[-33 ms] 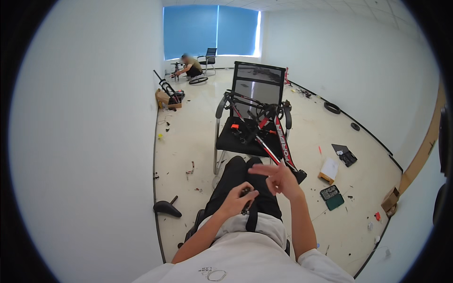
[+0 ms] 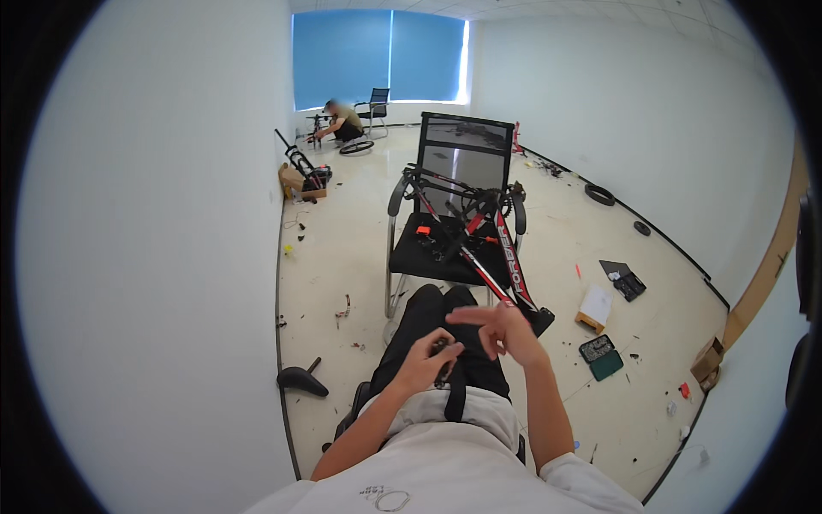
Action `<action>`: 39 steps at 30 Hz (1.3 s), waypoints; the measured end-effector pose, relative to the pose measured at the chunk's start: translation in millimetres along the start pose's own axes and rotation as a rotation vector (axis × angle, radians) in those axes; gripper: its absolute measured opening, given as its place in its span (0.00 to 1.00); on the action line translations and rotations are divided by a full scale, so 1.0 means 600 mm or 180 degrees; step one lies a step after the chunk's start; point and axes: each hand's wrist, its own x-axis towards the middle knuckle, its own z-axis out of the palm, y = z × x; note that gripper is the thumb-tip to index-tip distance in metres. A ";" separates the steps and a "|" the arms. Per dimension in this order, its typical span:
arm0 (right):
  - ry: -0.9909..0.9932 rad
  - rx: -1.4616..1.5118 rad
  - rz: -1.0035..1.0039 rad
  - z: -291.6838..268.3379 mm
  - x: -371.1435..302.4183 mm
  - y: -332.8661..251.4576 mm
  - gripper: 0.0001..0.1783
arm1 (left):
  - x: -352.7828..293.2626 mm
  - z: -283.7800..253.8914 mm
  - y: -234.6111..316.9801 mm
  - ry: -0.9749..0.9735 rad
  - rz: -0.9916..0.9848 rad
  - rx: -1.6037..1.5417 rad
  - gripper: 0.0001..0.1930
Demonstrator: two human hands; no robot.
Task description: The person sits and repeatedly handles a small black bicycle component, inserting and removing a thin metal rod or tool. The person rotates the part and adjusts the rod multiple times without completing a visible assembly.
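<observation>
Over my lap, my left hand (image 2: 421, 362) is closed around a small dark metal-looking part (image 2: 444, 371); its kind is too small to make out, and the fingers cover much of it. Just right of it and slightly higher, my right hand (image 2: 508, 334) is raised, apart from the part. Its upper fingers stretch out to the left and the lower ones bend loosely, with nothing visible in them. Beyond my knees, a black and red bicycle frame (image 2: 514, 257) lies tilted across a black mesh chair (image 2: 413, 257), its lower end reaching beside my right hand.
A bicycle saddle (image 2: 301, 379) lies on the floor at left. To the right are a green case of small parts (image 2: 606, 366), a black tool case (image 2: 629, 284) and tyres (image 2: 599, 195). At the far left, a person (image 2: 345, 122) squats by a wheel (image 2: 356, 147); a fork (image 2: 300, 158) leans nearby.
My right hand has dropped slightly toward the left hand. The whole view has shifted a little; the left hand still grips the dark part.
</observation>
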 end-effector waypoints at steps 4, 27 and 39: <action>0.0512 0.0082 0.0275 0.029 -0.051 0.047 0.31 | -0.003 -0.011 0.033 0.0220 0.0385 0.0173 0.08; -0.0295 -0.1343 0.0843 0.044 -0.074 0.052 0.24 | 0.003 -0.014 0.025 0.0211 0.0753 -0.0106 0.09; -0.0634 -0.0142 -0.0306 0.031 -0.106 -0.016 0.29 | -0.006 0.012 0.024 0.0114 0.0549 0.0933 0.12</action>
